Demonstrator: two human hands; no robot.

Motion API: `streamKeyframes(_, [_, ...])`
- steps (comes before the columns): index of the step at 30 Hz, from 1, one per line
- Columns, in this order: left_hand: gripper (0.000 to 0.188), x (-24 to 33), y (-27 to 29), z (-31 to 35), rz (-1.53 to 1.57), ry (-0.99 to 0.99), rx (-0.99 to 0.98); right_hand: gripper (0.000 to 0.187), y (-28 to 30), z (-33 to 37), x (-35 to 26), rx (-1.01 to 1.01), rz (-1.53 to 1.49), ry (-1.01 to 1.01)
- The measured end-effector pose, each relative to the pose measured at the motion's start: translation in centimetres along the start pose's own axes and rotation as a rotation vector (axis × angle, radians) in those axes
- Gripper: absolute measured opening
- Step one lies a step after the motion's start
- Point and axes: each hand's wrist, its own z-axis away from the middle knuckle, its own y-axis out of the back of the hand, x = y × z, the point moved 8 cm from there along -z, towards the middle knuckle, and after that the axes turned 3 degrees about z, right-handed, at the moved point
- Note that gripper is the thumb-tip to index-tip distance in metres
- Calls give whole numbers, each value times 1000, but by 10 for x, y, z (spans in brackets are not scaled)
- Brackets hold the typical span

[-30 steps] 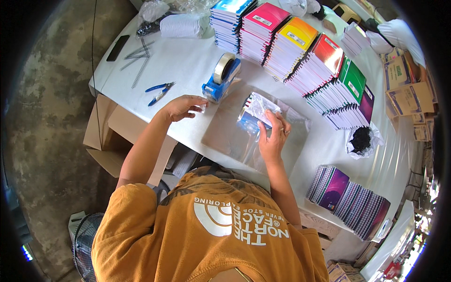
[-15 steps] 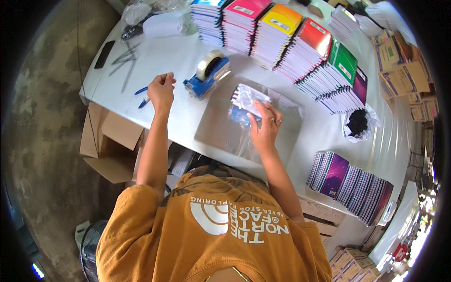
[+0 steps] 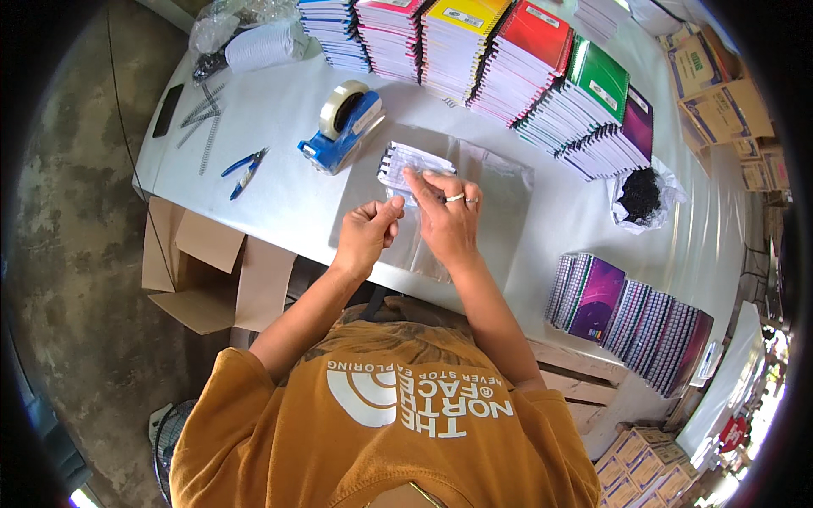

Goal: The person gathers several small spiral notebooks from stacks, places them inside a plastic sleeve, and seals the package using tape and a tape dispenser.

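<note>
One ring-bound pad [image 3: 408, 161] sits under the right hand [image 3: 449, 213], fingers apart, seemingly for steadying; whether the left hand [image 3: 366, 235] grips, I cannot tell.

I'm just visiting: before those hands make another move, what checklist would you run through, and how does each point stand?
1. Right hand on the clear-wrapped pack: ok, it touches the pack.
2. Left hand empty: cannot tell; it is curled closed near the pack, and anything clear in it would be hard to see.
3. Tape dispenser upright, with its roll fitted: ok.
4. Blue-handled pliers away from both hands: ok, lying off to the left.
5. Notebook stacks standing: ok, beyond the pack.
</note>
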Motion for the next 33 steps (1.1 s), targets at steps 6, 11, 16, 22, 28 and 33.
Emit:
streamKeyframes(6, [35, -17, 19, -52, -312, -211, 8, 46, 3, -12, -2, -113, -66, 19])
streamKeyframes(11, [27, 37, 57, -60, -1047, -400, 317, 41, 3, -16, -1, -60, -145, -34])
streamKeyframes(16, [43, 118, 110, -83, -1063, -402, 424, 36, -4, -9, 2, 43, -71, -48])
streamKeyframes(22, [56, 81, 127, -138, -894, 6, -70, 35, -5, -10, -2, 63, -58, -50])
streamKeyframes(28, [49, 79, 107, -127, -767, -8, -206, 34, -6, -8, -1, 67, -43, -54])
streamKeyframes(33, [15, 54, 118, -86, 333, -55, -618, 35, -6, -8, 3, 54, -35, -62])
